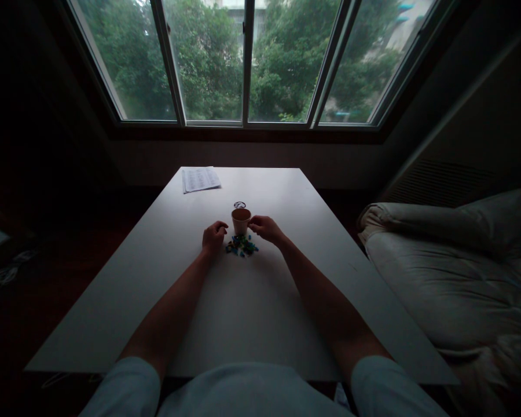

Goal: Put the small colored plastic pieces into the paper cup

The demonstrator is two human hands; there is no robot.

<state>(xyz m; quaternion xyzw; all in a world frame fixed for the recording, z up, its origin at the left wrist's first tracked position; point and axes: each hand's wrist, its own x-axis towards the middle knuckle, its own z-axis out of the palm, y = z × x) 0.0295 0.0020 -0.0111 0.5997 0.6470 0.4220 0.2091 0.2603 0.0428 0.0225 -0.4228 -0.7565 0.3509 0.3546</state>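
Note:
A paper cup stands upright near the middle of the white table, its brown inside showing at the top. Just in front of its base lies a loose pile of small blue, green and dark pieces, too small to name. To the left of cup and pile rests my left hand, fingers curled and closed, a small gap from the cup. My right hand is at the cup's right side, thumb and fingers pinched together against or just beside its wall. Whatever either hand holds, if anything, is hidden.
Behind the cup lies a small round dark-rimmed thing. Printed sheets lie at the far left corner of the white table. A padded pale sofa stands to the right, and a wide window is beyond the table.

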